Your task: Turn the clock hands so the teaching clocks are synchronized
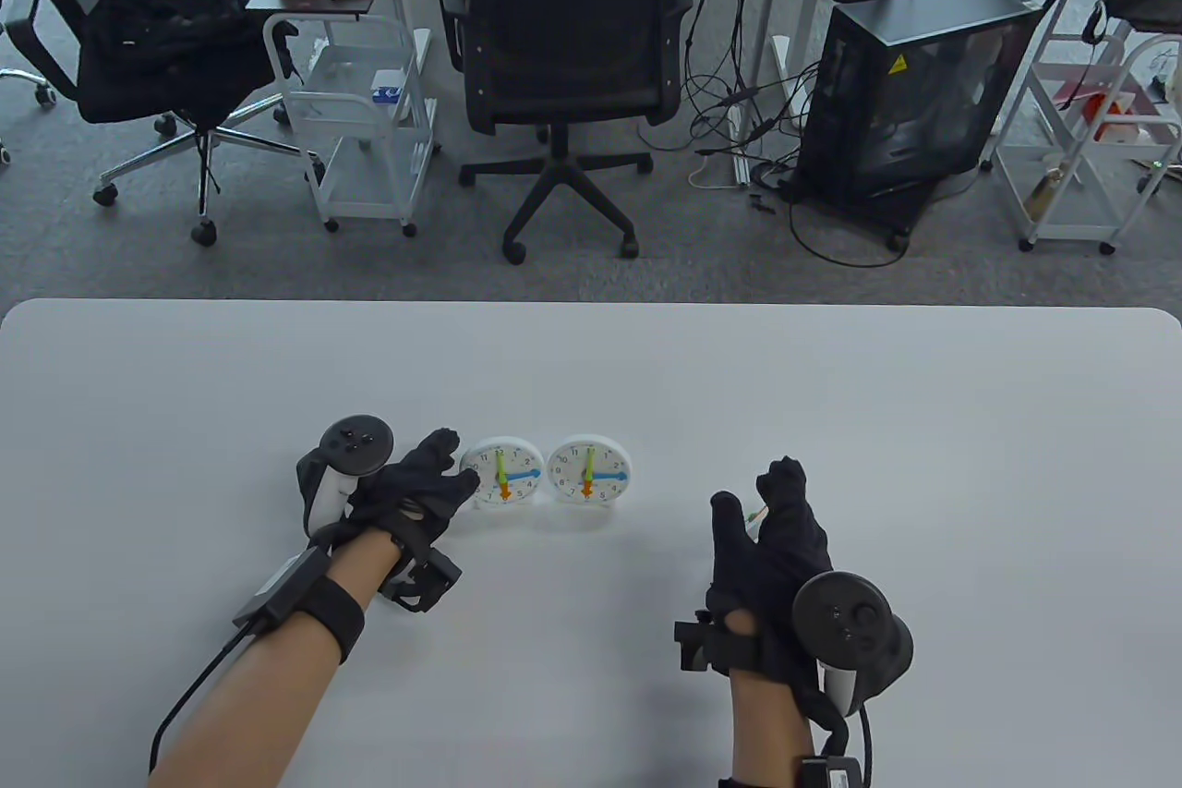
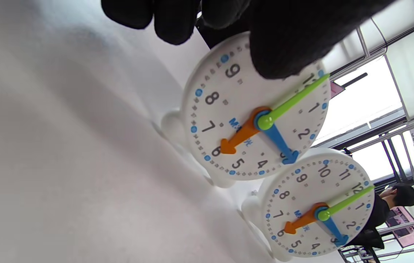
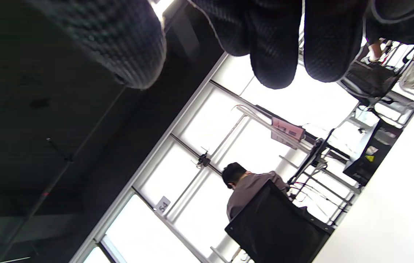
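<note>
Forearms are seen entering from the near edge of the white counter [image 1: 831, 381]. Nearest, on the right, the right hand [image 1: 776, 562] is held just above the counter with its fingers loosely spread and released; nothing is grasped by it, and it is kept well apart from the clocks. In the right wrist view only its gloved fingertips [image 3: 272, 54] are shown against the room. A tracker [image 1: 850, 626] is strapped to its back.

Farther in and to the left, the left hand [image 1: 411, 492] is laid at the left side of the left clock [image 1: 503, 474]. In the left wrist view a gloved finger [image 2: 287, 40] is pressed over the upper part of this clock's face near the 10 and 11, beside the tip of the green hand [image 2: 294, 98]; whether the clock is actually gripped cannot be told. A second tracker [image 1: 355, 446] is carried on this hand.

Both clocks are stood upright near the middle of the counter, side by side and just apart, the right clock [image 1: 589, 469] to the right of the left one. On each, the green hand is pointed at 12, the blue hand [image 2: 278, 140] at 3, and the orange hand [image 2: 238, 137] at 6.

Beyond the far edge of the counter, a black office chair [image 1: 568, 21], a white cart [image 1: 360, 114] and a black computer case [image 1: 914, 86] are seen on the grey carpet.
</note>
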The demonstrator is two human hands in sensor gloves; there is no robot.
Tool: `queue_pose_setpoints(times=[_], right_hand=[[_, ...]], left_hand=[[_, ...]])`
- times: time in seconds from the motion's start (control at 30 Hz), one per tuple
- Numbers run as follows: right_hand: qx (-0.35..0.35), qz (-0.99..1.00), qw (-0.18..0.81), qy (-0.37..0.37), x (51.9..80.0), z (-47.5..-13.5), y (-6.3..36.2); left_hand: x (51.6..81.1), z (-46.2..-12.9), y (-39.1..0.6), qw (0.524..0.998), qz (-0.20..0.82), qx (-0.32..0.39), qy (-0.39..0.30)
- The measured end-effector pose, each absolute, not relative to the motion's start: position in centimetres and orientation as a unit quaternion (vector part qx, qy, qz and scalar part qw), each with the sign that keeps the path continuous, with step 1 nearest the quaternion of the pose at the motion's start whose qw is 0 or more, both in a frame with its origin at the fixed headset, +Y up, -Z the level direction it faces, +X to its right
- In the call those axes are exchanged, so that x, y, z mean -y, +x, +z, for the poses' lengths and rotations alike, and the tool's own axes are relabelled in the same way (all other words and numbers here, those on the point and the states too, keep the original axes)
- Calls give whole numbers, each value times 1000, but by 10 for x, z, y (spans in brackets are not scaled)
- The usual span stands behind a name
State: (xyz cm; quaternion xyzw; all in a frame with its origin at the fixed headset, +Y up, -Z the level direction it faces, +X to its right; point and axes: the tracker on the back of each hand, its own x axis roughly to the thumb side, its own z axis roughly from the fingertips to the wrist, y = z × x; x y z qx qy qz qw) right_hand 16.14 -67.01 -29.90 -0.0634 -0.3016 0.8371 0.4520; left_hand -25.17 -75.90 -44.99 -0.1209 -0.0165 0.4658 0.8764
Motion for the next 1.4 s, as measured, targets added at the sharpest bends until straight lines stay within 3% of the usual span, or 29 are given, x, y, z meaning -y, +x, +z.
queue_pose_setpoints(times=[0.2, 0.43, 0.63, 0.83, 0.93, 1.07, 1.4], right_hand=[[266, 883, 369, -114, 687, -310, 172], [221, 923, 281, -143, 712, -322, 173], [183, 924, 281, -186, 731, -328, 177], [166, 913, 312, -204, 738, -331, 179], [151, 911, 315, -217, 744, -334, 181], [153, 886, 367, -237, 748, -334, 188], [152, 879, 365, -267, 756, -335, 200]], left_hand=[[735, -405, -263, 871, 480, 47, -97], [711, -321, -259, 868, 476, 120, -74], [696, -273, -242, 849, 495, 174, -64], [688, -272, -237, 860, 470, 196, -34], [695, -272, -235, 859, 467, 198, -67], [696, -272, -232, 857, 467, 206, -70], [698, -266, -226, 858, 457, 224, -76]])
